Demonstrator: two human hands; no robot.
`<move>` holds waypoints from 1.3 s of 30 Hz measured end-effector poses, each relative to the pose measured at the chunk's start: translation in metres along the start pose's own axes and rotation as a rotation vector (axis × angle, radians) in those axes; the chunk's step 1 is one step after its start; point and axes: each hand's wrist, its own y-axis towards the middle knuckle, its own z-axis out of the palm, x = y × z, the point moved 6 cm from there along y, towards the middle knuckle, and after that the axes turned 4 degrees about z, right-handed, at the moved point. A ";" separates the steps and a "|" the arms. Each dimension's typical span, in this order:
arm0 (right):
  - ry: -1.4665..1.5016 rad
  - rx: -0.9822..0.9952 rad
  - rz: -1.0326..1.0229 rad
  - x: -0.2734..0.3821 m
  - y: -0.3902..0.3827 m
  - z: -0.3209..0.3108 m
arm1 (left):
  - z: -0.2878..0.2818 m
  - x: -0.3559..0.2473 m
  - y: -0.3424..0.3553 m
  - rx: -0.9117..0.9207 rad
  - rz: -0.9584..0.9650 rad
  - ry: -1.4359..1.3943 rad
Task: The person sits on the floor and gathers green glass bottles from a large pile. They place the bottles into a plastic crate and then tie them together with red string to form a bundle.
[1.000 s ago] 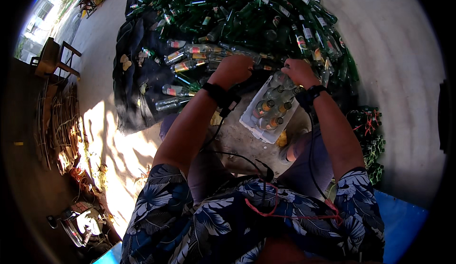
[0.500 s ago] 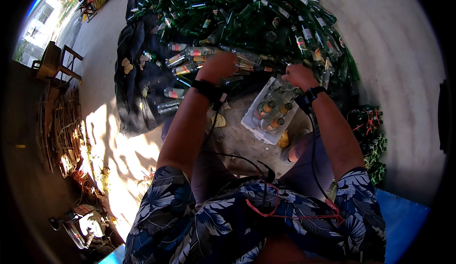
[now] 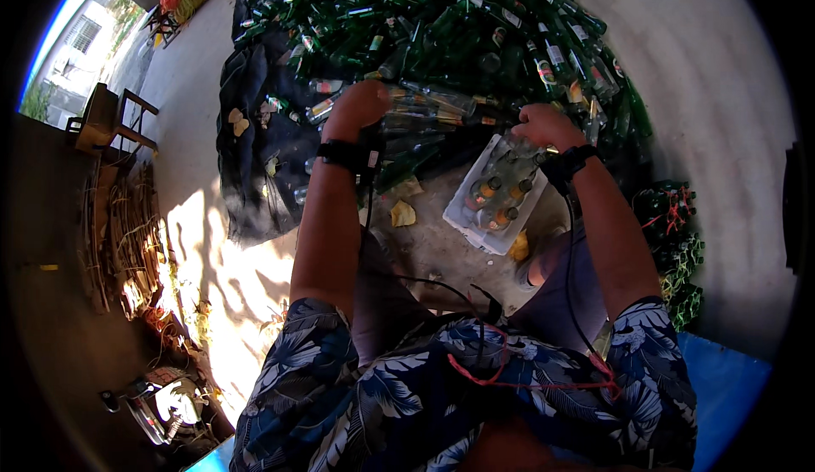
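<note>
My left hand reaches over clear glass bottles with orange labels that lie at the near edge of the pile. Its back faces up, and its fingers are hidden. My right hand is at the far end of a white plastic crate, its fingers curled; what they grip, if anything, cannot be made out. Several clear bottles stand upright in the crate, necks up. Between my hands lie more clear bottles on their sides.
A large heap of green bottles spreads beyond my hands on a black sheet. Netted green bottles stand at the right. To the left are a wooden chair and stacked flattened cardboard. A yellowish scrap lies near the crate.
My left hand has moved left across the clear bottles. My right hand stays by the crate's far end, fingers still curled. The whole view has shifted slightly.
</note>
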 end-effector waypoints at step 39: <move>0.099 -0.176 -0.163 0.014 -0.021 -0.039 | 0.081 0.207 -0.081 0.280 0.093 -0.013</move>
